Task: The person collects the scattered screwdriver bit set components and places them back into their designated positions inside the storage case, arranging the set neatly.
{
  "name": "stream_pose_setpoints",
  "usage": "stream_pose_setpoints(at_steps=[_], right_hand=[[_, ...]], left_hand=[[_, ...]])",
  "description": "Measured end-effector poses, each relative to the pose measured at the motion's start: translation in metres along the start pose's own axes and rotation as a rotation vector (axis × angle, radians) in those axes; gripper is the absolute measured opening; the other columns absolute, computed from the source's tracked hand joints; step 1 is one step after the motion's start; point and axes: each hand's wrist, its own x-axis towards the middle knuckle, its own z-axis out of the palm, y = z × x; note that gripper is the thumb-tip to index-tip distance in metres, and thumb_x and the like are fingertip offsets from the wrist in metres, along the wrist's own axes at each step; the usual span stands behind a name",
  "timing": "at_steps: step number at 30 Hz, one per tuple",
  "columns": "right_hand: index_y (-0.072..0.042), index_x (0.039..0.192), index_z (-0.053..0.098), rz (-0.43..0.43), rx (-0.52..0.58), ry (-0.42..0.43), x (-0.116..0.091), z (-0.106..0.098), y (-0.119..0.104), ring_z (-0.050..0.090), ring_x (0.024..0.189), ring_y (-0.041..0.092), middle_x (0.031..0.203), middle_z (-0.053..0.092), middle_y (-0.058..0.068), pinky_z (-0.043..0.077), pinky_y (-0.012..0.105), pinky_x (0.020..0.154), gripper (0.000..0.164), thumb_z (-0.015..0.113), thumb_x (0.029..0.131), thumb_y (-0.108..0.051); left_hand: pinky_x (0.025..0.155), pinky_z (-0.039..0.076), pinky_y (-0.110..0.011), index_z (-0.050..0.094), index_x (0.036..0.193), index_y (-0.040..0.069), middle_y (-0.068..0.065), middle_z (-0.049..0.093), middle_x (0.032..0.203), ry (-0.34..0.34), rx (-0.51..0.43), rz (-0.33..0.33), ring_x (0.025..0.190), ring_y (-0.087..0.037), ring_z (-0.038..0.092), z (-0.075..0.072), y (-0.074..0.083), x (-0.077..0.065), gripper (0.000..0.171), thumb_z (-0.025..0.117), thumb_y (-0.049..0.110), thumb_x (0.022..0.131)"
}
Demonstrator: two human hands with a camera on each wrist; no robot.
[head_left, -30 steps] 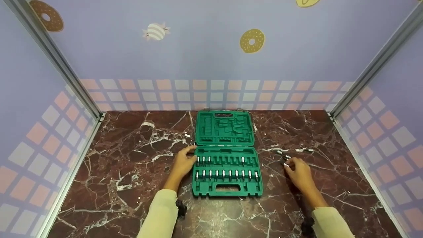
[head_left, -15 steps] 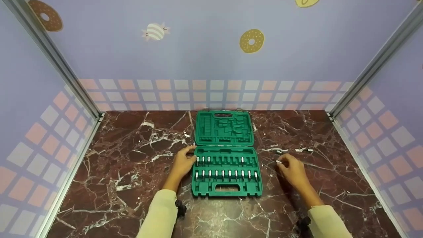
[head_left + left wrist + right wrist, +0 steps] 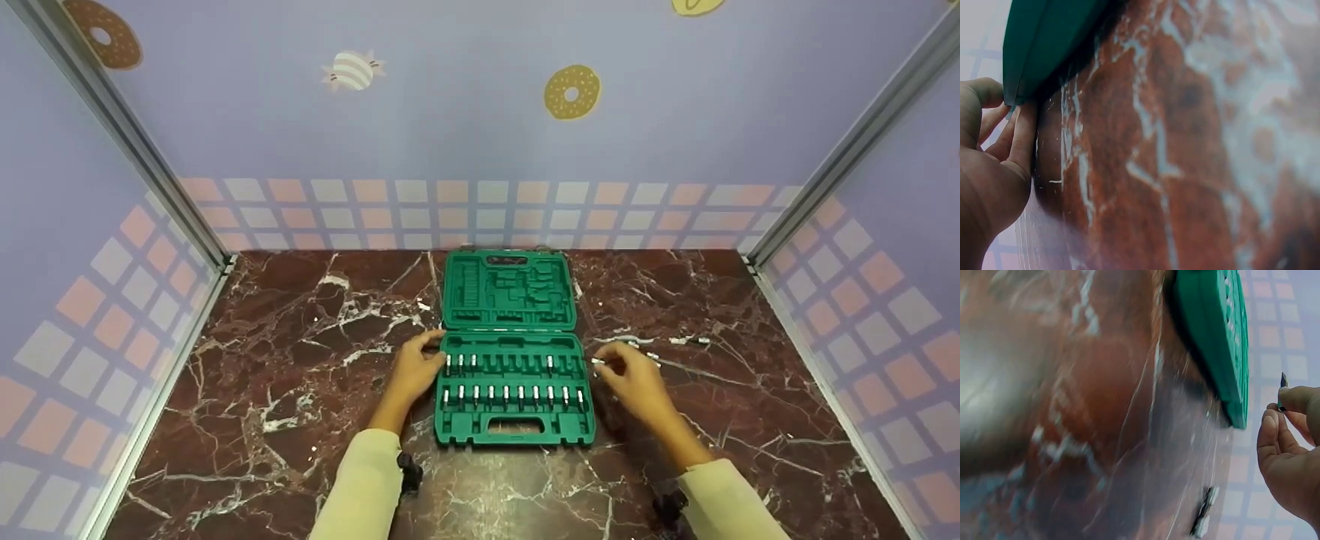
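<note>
A green bit-socket case (image 3: 516, 427) lies open on the table, its lid (image 3: 510, 292) folded back. Silver bit sockets (image 3: 506, 394) with dark tips fill the front row; a few stand in the back row, among bare slots. My left hand (image 3: 415, 367) holds the case's left edge, thumb at the rim; the left wrist view shows its fingers (image 3: 1022, 135) against the case's side (image 3: 1044, 50). Just off the case's right edge, my right hand (image 3: 634, 379) pinches one bit socket (image 3: 598, 361) between thumb and fingers. Its dark tip (image 3: 1284, 378) points up in the right wrist view.
Loose bit sockets lie on the marbled table (image 3: 315, 420) to the right of the case: one (image 3: 699, 340) farther off, others (image 3: 652, 355) just behind my right hand. Patterned panels (image 3: 480, 150) enclose the table at the back and both sides.
My right hand has moved left from the loose sockets to the case's right edge, carrying the bit socket. My left hand stays at the case.
</note>
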Motion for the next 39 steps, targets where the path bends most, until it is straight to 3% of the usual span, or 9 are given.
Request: stream_pose_setpoints(at_steps=[22,39], right_hand=[[-0.015,0.101,0.074,-0.073,0.068,-0.193,0.019,0.043,-0.049,0.067,0.082,0.013,0.092,0.073,0.000,0.057,0.030,0.074,0.015,0.079,0.090,-0.006],[-0.008,0.109,0.075,-0.096,0.051,-0.351,0.038,0.080,-0.073,0.069,0.090,0.019,0.104,0.075,0.007,0.058,0.039,0.078,0.015,0.072,0.095,-0.005]], left_hand=[[0.088,0.057,-0.044,0.070,0.132,0.009,-0.016,0.070,0.121,0.010,-0.010,-0.002,0.098,-0.029,0.070,0.001,0.001,0.002,0.040,0.068,0.005,0.093],[0.089,0.057,-0.044,0.069,0.133,0.008,-0.017,0.070,0.122,0.000,-0.011,0.003,0.100,-0.030,0.069,0.001,-0.001,0.002,0.040,0.067,0.004,0.093]])
